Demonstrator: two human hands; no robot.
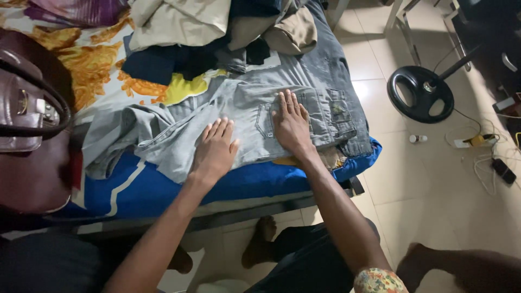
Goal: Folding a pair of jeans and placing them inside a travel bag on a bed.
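Observation:
A pair of light grey jeans (pixel 163 130) lies spread across the bed, its back pocket facing up. My left hand (pixel 214 149) rests flat on the denim near the front edge, fingers together and stretched out. My right hand (pixel 292 123) lies flat beside it, palm down over the back pocket. Neither hand grips anything. A second, darker grey pair of jeans (pixel 320 65) lies under and behind the first one.
A heap of clothes (pixel 217 32) sits at the back of the bed. A brown handbag (pixel 27 108) stands at the left. The blue bedsheet (pixel 163 187) shows at the front edge. On the tiled floor at right are a round fan base (pixel 420 93) and cables (pixel 483 157).

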